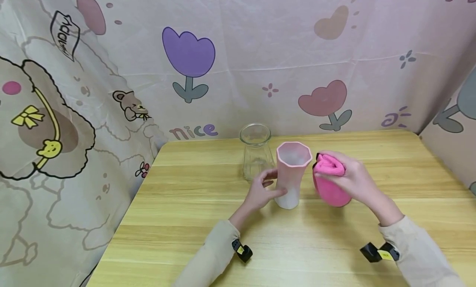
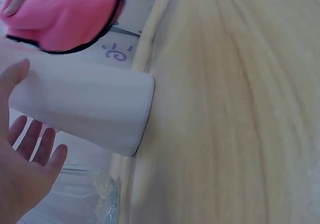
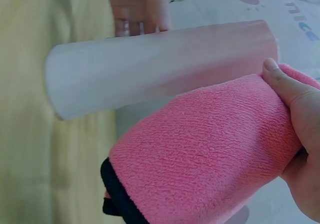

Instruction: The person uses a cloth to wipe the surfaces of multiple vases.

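A tall vase point(image 1: 291, 187), pink at its rim and fading to white at its base, stands upright on the table. My left hand point(image 1: 262, 190) is at its left side, fingers loosely spread, the thumb overlapping the vase's front. In the left wrist view the fingertips point(image 2: 44, 146) show below the vase's wall rather than wrapped round it. My right hand point(image 1: 351, 173) grips a folded pink towel point(image 3: 210, 144) with black edging by its upper end. The towel hangs just right of the vase, its fuzzy side showing in the right wrist view.
A clear glass vase point(image 1: 256, 152) with a wide round rim stands behind and left of the pink one. The wooden table point(image 1: 178, 237) meets a printed cloth backdrop point(image 1: 238, 63) at its far edge, and more printed cloth hangs at the left.
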`<state>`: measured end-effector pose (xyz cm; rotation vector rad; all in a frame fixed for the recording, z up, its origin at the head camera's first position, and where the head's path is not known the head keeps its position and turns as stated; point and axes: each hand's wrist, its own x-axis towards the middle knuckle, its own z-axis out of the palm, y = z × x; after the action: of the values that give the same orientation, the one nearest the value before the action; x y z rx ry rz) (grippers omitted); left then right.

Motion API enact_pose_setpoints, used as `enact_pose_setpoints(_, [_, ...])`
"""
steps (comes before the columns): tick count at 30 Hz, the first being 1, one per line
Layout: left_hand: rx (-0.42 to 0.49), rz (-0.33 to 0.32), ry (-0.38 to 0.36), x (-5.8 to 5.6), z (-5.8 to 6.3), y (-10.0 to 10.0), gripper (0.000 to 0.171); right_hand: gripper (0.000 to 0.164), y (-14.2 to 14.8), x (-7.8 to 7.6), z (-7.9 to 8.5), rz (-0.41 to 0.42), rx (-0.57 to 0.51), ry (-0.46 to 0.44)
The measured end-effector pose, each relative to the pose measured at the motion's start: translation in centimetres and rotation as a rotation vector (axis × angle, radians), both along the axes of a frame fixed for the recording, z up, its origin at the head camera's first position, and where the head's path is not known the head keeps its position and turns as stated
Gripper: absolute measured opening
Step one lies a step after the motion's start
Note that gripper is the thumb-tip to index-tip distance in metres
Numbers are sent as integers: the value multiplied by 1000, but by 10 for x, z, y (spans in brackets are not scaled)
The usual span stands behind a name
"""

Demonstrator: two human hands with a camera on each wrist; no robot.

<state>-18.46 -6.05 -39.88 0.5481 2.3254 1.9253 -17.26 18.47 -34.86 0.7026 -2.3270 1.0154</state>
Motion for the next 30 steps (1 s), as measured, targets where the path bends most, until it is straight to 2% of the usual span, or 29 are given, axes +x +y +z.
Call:
enact_pose_setpoints(3, [19,25,14,1,-3,2,52,56,-5,-2,7,12,-40,40])
enact_pose_setpoints(6, [41,34,14,1,-6,3,50,56,-10,-4,9,28,-56,39])
enact_pose_setpoints(12, [59,17,18,1,-5,3,50,52,-15,-9,-7,35,-34,-5])
enact_pose_setpoints(15, [58,17,24,1,-5,3,50,49,-17,-12,-22,74,-19,-71])
enact_pose_setpoints(19, [62,17,25,1,-5,2,51,39,-21,-15,-42,128,25,-234])
enact_pose_setpoints(23, [63,19,18,1,-5,2,51,28,-22,-17,-54,165,142,-315])
enact_pose_setpoints(26, [58,22,11,1,-5,2,51,28,-20,-16,-51,173,181,-304])
enact_pose_setpoints(30, [61,26,5,1,-5,1,51,38,-17,-15,-40,144,120,-272])
